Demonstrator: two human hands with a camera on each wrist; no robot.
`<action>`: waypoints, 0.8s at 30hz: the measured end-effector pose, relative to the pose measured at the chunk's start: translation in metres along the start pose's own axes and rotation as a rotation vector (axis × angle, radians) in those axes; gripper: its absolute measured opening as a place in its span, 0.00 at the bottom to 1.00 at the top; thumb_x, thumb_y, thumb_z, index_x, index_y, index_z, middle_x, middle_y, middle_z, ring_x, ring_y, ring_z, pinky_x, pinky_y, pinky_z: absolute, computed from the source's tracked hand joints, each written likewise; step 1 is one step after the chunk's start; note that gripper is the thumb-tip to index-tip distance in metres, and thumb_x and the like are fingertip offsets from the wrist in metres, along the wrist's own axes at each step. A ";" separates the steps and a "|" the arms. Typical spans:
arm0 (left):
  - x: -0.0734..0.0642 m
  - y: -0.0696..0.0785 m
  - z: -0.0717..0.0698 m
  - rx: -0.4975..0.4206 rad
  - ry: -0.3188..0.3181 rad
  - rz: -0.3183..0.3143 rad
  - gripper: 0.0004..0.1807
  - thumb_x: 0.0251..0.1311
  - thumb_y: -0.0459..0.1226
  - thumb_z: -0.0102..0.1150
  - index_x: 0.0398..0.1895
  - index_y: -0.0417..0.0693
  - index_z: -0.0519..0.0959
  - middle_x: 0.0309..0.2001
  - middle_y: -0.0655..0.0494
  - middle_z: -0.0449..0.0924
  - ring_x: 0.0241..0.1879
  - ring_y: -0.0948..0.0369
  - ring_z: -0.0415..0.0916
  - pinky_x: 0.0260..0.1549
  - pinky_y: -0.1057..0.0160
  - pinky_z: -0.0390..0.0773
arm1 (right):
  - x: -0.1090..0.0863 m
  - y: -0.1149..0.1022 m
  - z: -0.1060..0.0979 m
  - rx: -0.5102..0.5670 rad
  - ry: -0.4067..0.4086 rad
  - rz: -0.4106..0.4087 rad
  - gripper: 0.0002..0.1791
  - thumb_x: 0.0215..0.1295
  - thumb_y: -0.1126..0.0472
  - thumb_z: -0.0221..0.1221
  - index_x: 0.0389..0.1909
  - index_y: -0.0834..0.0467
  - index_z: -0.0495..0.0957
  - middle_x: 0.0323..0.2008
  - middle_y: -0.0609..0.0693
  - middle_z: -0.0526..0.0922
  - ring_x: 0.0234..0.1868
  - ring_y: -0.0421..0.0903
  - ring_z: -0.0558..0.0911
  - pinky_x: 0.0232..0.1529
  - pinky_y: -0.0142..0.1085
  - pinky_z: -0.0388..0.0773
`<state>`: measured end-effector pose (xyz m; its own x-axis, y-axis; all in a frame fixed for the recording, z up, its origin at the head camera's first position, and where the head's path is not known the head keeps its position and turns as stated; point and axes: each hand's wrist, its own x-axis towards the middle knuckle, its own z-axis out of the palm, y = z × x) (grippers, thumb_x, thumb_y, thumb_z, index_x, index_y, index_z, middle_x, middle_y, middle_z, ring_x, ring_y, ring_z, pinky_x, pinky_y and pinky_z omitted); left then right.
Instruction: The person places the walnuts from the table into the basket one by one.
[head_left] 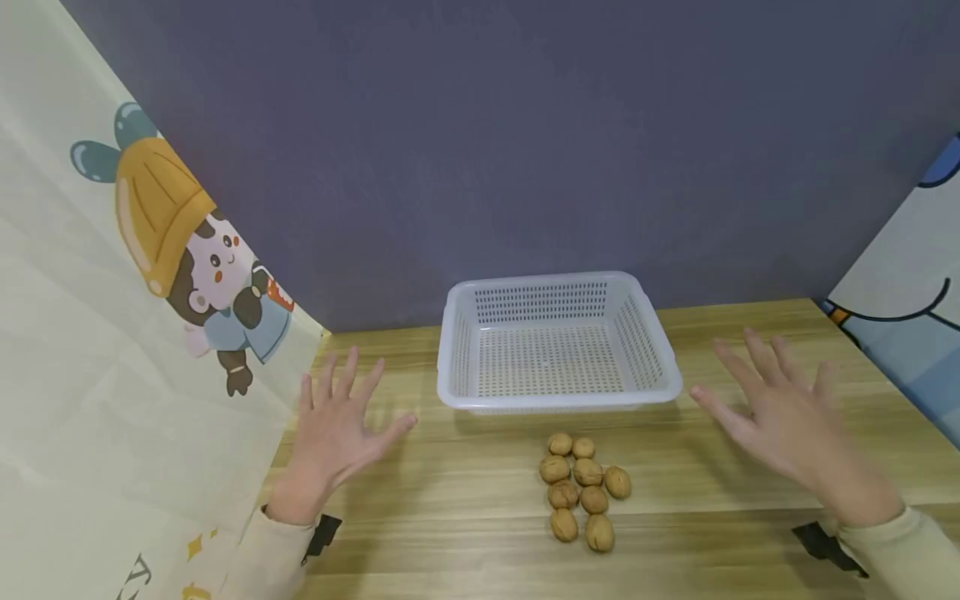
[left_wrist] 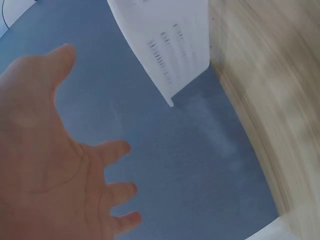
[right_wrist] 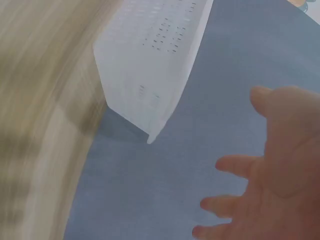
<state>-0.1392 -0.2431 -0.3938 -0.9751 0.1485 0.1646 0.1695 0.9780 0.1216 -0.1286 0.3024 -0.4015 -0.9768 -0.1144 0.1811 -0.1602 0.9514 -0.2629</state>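
A white perforated plastic basket stands on the wooden table with nothing in it. In front of it lies a cluster of several walnuts, close together. To the left of the basket, my left hand is held with fingers spread and touches nothing. My right hand, a little blurred, hovers right of the basket, its fingers spread too. Both wrist views show a bare palm, the left hand and the right hand, each apart from the basket's outer side.
The wood-grain table meets a dark blue-grey wall just behind the basket. A pale sheet with a cartoon figure rises along the left side. Another printed panel borders the right.
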 end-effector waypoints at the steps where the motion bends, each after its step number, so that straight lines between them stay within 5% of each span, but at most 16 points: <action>1: 0.000 0.000 0.002 -0.010 0.005 0.005 0.53 0.64 0.75 0.51 0.85 0.57 0.60 0.87 0.40 0.46 0.85 0.34 0.39 0.78 0.23 0.40 | 0.000 -0.001 0.001 0.011 0.010 -0.014 0.46 0.78 0.34 0.53 0.85 0.55 0.54 0.83 0.73 0.46 0.79 0.83 0.47 0.66 0.88 0.25; 7: -0.001 0.004 0.012 -0.056 0.035 0.032 0.50 0.65 0.72 0.53 0.83 0.56 0.63 0.86 0.39 0.49 0.83 0.33 0.46 0.78 0.25 0.48 | -0.004 -0.008 0.008 0.169 0.123 -0.096 0.43 0.75 0.44 0.63 0.82 0.60 0.61 0.78 0.76 0.59 0.73 0.84 0.62 0.65 0.84 0.56; 12: -0.001 0.011 0.018 -0.106 0.073 0.051 0.48 0.65 0.69 0.57 0.82 0.55 0.65 0.85 0.40 0.52 0.82 0.33 0.51 0.77 0.25 0.54 | -0.007 -0.017 0.019 0.255 0.277 -0.167 0.35 0.69 0.52 0.70 0.71 0.65 0.73 0.71 0.72 0.74 0.67 0.77 0.73 0.59 0.77 0.70; 16: -0.001 0.017 0.026 -0.159 0.111 0.066 0.47 0.64 0.67 0.61 0.80 0.54 0.68 0.84 0.40 0.57 0.80 0.33 0.57 0.75 0.25 0.59 | -0.010 -0.022 0.032 0.283 0.411 -0.226 0.28 0.61 0.61 0.73 0.62 0.65 0.81 0.62 0.67 0.83 0.61 0.70 0.81 0.75 0.38 0.72; 19: -0.002 0.022 0.032 -0.211 0.134 0.069 0.46 0.64 0.65 0.63 0.79 0.53 0.69 0.82 0.39 0.61 0.78 0.34 0.61 0.73 0.26 0.63 | -0.012 -0.025 0.041 0.305 0.463 -0.239 0.24 0.58 0.65 0.74 0.56 0.63 0.85 0.56 0.62 0.88 0.55 0.58 0.85 0.65 0.11 0.59; 24: -0.003 0.031 0.041 -0.328 0.166 0.075 0.43 0.65 0.59 0.67 0.78 0.49 0.70 0.78 0.42 0.67 0.77 0.38 0.65 0.72 0.30 0.68 | -0.016 -0.029 0.055 0.347 0.440 -0.242 0.20 0.53 0.68 0.76 0.49 0.56 0.88 0.45 0.52 0.92 0.41 0.41 0.85 0.48 0.16 0.74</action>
<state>-0.1369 -0.2074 -0.4307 -0.9264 0.1663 0.3378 0.3027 0.8625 0.4056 -0.1162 0.2606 -0.4491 -0.7682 -0.1168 0.6295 -0.4799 0.7558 -0.4455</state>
